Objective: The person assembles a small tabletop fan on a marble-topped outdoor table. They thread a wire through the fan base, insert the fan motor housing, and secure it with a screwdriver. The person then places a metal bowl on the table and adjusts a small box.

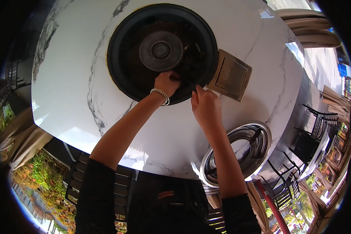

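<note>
A round black basin is set into the white marble-patterned table. In its middle sits a dark grey disc with a raised knob-like centre. My left hand, with a beaded bracelet at the wrist, reaches down inside the basin just below the disc. Its fingers are curled, and their tips are lost in the dark. At the basin's lower right rim my right hand is closed in a pinch, fingertips over the edge. What it holds, if anything, is too small and dark to make out.
A square brass-coloured panel lies right of the basin. A shiny metal ring-shaped piece with dark handles lies under my right forearm, by the table's near edge. Black chairs stand to the right, and tied curtains hang at the left.
</note>
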The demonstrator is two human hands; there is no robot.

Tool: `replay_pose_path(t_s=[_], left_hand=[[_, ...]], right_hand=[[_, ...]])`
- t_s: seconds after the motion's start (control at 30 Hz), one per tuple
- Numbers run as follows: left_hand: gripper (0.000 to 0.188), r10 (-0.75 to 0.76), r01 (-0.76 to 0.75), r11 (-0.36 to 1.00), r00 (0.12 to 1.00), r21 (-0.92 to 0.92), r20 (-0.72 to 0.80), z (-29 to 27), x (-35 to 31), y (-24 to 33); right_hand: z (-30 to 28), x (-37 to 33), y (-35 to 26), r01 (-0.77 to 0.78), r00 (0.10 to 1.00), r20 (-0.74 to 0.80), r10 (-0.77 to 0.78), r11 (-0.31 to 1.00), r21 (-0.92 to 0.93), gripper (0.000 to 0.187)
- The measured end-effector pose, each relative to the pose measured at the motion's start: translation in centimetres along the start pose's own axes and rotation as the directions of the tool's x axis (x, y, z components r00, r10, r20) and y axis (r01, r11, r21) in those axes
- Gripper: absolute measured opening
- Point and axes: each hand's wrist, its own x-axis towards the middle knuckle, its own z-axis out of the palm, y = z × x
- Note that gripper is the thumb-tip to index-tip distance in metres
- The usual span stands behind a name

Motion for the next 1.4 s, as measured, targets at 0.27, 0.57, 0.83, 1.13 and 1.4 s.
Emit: replay_pose_path(t_s=[0.27,0.57,0.83,1.13,1.4], left_hand=[[0.018,0.071,-0.073,0.994,0.997,0.08,0.025,-0.5,-0.9,0.0],[0.015,0.052,-0.048,0.993,0.998,0.111,-0.033,0.6,0.5,-0.4],[0.01,-0.29,0.308,0.939,0.948,-0.153,0.129,1.3,2.5,-2.0],[0.013,-0.383,0.422,0.8,0.907,-0.427,0.178,1.4,2.3,-0.5],[0.012,-0.425,0.439,0.758,0.894,-0.482,0.145,1.8,2.3,-0.2]], right_hand=[[1.6,-1.1,-0.9,0.025,0.997,-0.068,-0.035,0.989,-0.146,0.021],[2.0,-1.2,-1.2,0.069,0.995,-0.043,-0.088,0.94,-0.334,0.017],[0.9,-0.6,-0.9,0.035,0.999,0.019,-0.031,0.96,-0.276,0.017],[-0.3,-0.3,-2.0,-0.033,0.995,0.085,0.054,0.973,-0.227,0.025],[-0.6,-0.1,-1.9,-0.04,0.994,0.091,0.06,0.977,-0.208,0.026]])
